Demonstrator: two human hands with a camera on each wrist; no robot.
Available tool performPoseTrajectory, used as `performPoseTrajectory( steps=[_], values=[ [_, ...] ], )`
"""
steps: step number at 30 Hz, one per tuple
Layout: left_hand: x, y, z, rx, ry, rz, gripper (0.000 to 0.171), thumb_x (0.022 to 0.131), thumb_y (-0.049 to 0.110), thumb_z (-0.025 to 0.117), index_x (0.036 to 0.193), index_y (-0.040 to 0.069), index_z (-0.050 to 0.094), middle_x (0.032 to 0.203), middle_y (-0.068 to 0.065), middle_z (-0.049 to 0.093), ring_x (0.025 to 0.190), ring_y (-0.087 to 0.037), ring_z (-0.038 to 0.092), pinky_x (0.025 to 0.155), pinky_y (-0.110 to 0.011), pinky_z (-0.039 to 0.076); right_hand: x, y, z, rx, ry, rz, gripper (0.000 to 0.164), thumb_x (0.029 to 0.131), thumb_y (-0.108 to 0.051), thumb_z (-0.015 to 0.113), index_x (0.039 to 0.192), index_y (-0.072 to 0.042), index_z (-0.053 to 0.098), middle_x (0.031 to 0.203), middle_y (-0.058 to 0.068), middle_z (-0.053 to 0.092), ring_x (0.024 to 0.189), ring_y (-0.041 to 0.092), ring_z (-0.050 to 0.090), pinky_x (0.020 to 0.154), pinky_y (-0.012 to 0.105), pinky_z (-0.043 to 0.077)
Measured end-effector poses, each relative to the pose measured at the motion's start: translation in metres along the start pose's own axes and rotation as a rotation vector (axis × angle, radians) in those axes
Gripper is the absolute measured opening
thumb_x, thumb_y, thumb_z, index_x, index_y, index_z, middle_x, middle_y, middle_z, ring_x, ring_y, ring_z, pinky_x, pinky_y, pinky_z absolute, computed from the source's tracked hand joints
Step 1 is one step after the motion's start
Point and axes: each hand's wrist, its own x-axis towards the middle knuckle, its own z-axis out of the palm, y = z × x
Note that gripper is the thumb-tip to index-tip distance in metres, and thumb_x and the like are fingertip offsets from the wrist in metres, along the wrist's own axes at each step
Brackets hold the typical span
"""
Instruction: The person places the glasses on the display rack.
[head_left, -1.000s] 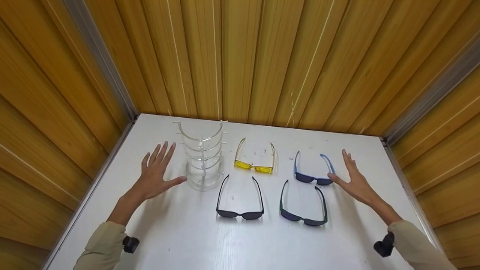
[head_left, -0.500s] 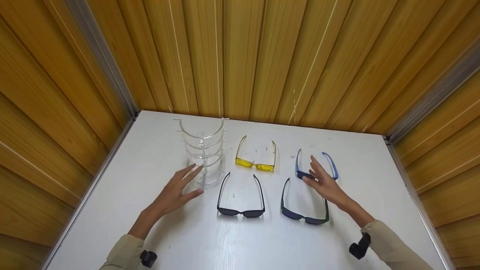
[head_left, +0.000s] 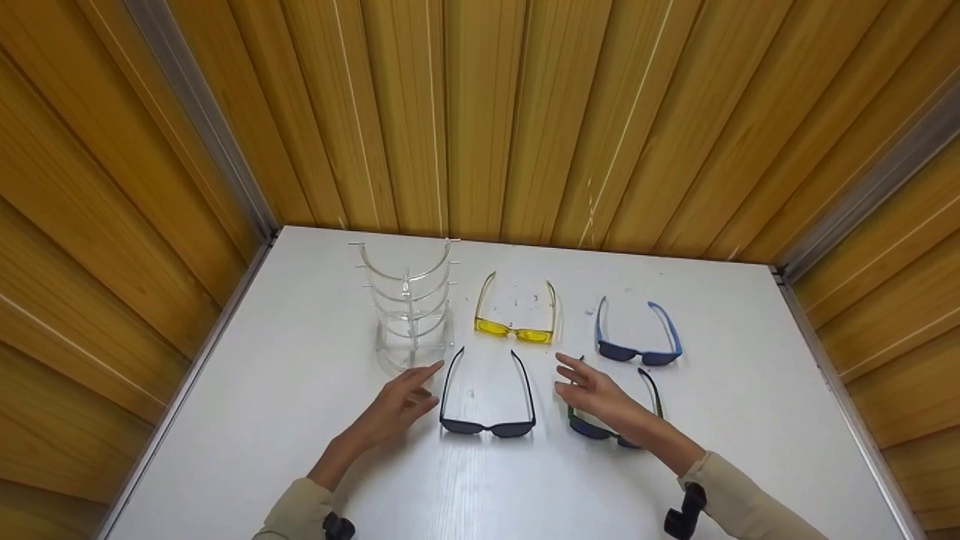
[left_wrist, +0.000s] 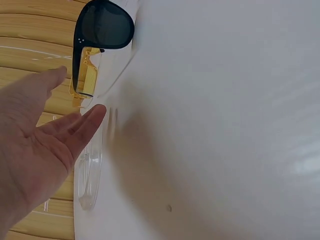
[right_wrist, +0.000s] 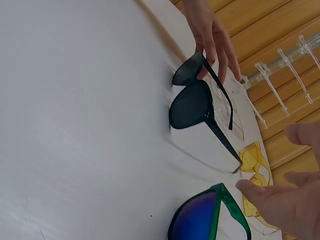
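Black sunglasses (head_left: pixel 487 429) lie on the white table with lenses toward the person and temples spread away. My left hand (head_left: pixel 394 409) is just left of them, fingers extended and holding nothing. On their other side my right hand (head_left: pixel 604 401) hovers over green-framed sunglasses (head_left: pixel 589 429), partly hiding them, and it too is without anything in its grasp. In the right wrist view the green sunglasses (right_wrist: pixel 197 220) show bluish lenses, beside the black pair (right_wrist: pixel 192 105). The left wrist view has the black sunglasses (left_wrist: pixel 105 25) beyond my fingertips.
A clear tiered eyewear stand (head_left: pixel 410 315) rises behind my left hand. Yellow glasses (head_left: pixel 514 331) lie right of it, and blue-framed sunglasses (head_left: pixel 637 354) farther right. Wood-patterned walls (head_left: pixel 480 120) enclose the back and sides of the table (head_left: pixel 225 420).
Both hands have come inward from wide apart and nearer the person, now flanking the black sunglasses. The right hand passed from the blue sunglasses to over the green pair. The eyewear stays in place.
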Motion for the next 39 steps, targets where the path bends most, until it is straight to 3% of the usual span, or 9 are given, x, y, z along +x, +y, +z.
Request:
performPoseTrajectory(
  steps=[4, 7, 12, 20, 24, 29, 34, 39],
  values=[
    [0.002, 0.001, 0.004, -0.092, -0.022, 0.000, 0.058, 0.104, 0.015, 0.059, 0.157, 0.006, 0.038, 0.146, -0.027, 0.050, 0.108, -0.037, 0.069, 0.084, -0.034, 0.063, 0.003, 0.001, 0.010, 0.040, -0.004, 0.031, 0.081, 0.103, -0.038, 0.061, 0.164, -0.008, 0.017, 0.169, 0.025, 0.014, 0.155, 0.044, 0.023, 0.125, 0.057, 0.028],
    [0.003, 0.000, 0.007, -0.221, -0.023, -0.020, 0.056, 0.103, 0.009, 0.059, 0.156, 0.001, 0.039, 0.145, -0.033, 0.048, 0.108, -0.042, 0.068, 0.081, -0.036, 0.065, 0.005, 0.002, 0.019, 0.119, -0.004, 0.056, 0.079, 0.103, -0.032, 0.061, 0.163, -0.004, 0.018, 0.169, 0.027, 0.011, 0.155, 0.044, 0.022, 0.126, 0.057, 0.027],
    [0.004, -0.001, 0.014, -0.376, 0.035, -0.088, 0.051, 0.102, 0.007, 0.059, 0.150, -0.003, 0.045, 0.142, -0.036, 0.052, 0.105, -0.047, 0.070, 0.080, -0.045, 0.065, 0.010, 0.004, 0.039, 0.234, -0.002, 0.107, 0.071, 0.105, -0.025, 0.058, 0.162, -0.003, 0.022, 0.168, 0.029, 0.012, 0.154, 0.044, 0.024, 0.125, 0.056, 0.029],
    [0.012, 0.003, 0.020, -0.397, 0.040, -0.111, 0.045, 0.101, 0.005, 0.061, 0.144, -0.008, 0.052, 0.134, -0.036, 0.059, 0.104, -0.045, 0.070, 0.082, -0.027, 0.063, 0.013, 0.006, 0.054, 0.266, 0.027, 0.108, 0.060, 0.107, -0.016, 0.052, 0.159, 0.000, 0.027, 0.167, 0.027, 0.021, 0.151, 0.042, 0.032, 0.123, 0.057, 0.034],
    [0.015, 0.005, 0.021, -0.436, 0.030, -0.118, 0.045, 0.101, 0.005, 0.060, 0.142, -0.011, 0.051, 0.134, -0.037, 0.058, 0.105, -0.041, 0.071, 0.087, -0.028, 0.063, 0.011, 0.008, 0.055, 0.316, 0.050, 0.101, 0.057, 0.105, -0.004, 0.047, 0.158, 0.002, 0.028, 0.164, 0.029, 0.025, 0.146, 0.039, 0.043, 0.120, 0.051, 0.040],
    [0.009, 0.005, 0.019, -0.513, 0.018, -0.173, 0.047, 0.101, 0.003, 0.060, 0.144, -0.013, 0.048, 0.137, -0.037, 0.055, 0.107, -0.030, 0.072, 0.088, -0.026, 0.062, 0.009, 0.012, 0.064, 0.353, 0.061, 0.104, 0.054, 0.102, -0.001, 0.052, 0.154, 0.005, 0.036, 0.156, 0.030, 0.040, 0.135, 0.030, 0.058, 0.114, 0.041, 0.049],
    [0.004, 0.006, 0.019, -0.566, 0.012, -0.231, 0.049, 0.100, 0.002, 0.059, 0.145, -0.012, 0.047, 0.139, -0.035, 0.054, 0.106, -0.021, 0.072, 0.088, -0.024, 0.061, 0.006, 0.013, 0.072, 0.378, 0.071, 0.110, 0.055, 0.100, 0.002, 0.054, 0.152, 0.007, 0.038, 0.154, 0.028, 0.045, 0.130, 0.025, 0.062, 0.111, 0.038, 0.051],
    [0.002, 0.013, 0.017, -0.607, 0.018, -0.237, 0.052, 0.098, 0.001, 0.062, 0.145, -0.012, 0.046, 0.139, -0.034, 0.054, 0.103, -0.015, 0.072, 0.087, -0.025, 0.061, 0.003, 0.008, 0.070, 0.382, 0.073, 0.099, 0.058, 0.099, 0.003, 0.055, 0.153, 0.007, 0.035, 0.154, 0.029, 0.044, 0.130, 0.026, 0.062, 0.109, 0.035, 0.053]
  ],
)
